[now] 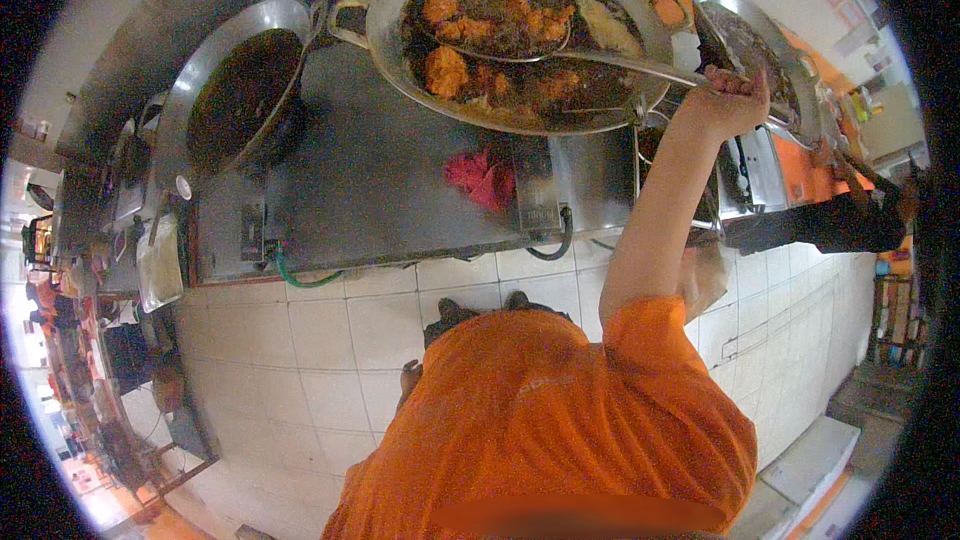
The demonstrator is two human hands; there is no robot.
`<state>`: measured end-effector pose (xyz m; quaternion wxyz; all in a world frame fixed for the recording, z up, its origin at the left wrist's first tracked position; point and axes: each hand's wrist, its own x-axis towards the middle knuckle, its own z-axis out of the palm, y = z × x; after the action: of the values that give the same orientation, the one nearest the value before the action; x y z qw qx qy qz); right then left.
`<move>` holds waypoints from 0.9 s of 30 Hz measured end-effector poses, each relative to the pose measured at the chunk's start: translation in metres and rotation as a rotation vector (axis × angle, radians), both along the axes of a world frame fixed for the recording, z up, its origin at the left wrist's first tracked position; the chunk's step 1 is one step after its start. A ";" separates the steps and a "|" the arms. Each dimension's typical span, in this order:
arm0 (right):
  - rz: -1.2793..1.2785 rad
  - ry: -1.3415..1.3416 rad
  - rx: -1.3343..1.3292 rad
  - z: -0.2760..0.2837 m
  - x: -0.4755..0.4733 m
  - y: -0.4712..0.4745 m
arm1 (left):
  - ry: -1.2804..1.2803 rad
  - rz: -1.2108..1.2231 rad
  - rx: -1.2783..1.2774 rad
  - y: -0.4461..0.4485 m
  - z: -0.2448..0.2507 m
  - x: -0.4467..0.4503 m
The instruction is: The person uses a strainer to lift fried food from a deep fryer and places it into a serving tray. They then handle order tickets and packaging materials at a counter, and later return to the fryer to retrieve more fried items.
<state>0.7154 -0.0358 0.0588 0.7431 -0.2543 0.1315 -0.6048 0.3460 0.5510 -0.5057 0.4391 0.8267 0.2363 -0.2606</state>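
My right hand grips the metal handle of a long ladle or skimmer, whose round head lies in dark oil. The oil fills a large two-handled metal wok, where several orange-brown battered pieces are frying, some inside the skimmer's rim. A paler, long piece rests at the right side of the wok. My left hand hangs low beside my body, mostly hidden by the orange shirt; its fingers are too small to read, and whether it holds anything does not show.
A second wok of dark liquid stands at left, a third at right. A red cloth lies on the steel counter. Hoses hang at its front edge. Another person is at the far right.
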 end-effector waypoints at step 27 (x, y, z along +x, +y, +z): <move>-0.096 -0.120 -0.316 0.050 -0.083 -0.031 | 0.041 0.455 -0.444 0.017 -0.016 -0.019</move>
<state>0.6329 -0.0672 0.1086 0.6705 -0.3248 0.0024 -0.6670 0.3267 0.5680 -0.5217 0.6509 0.6312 0.3612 -0.2176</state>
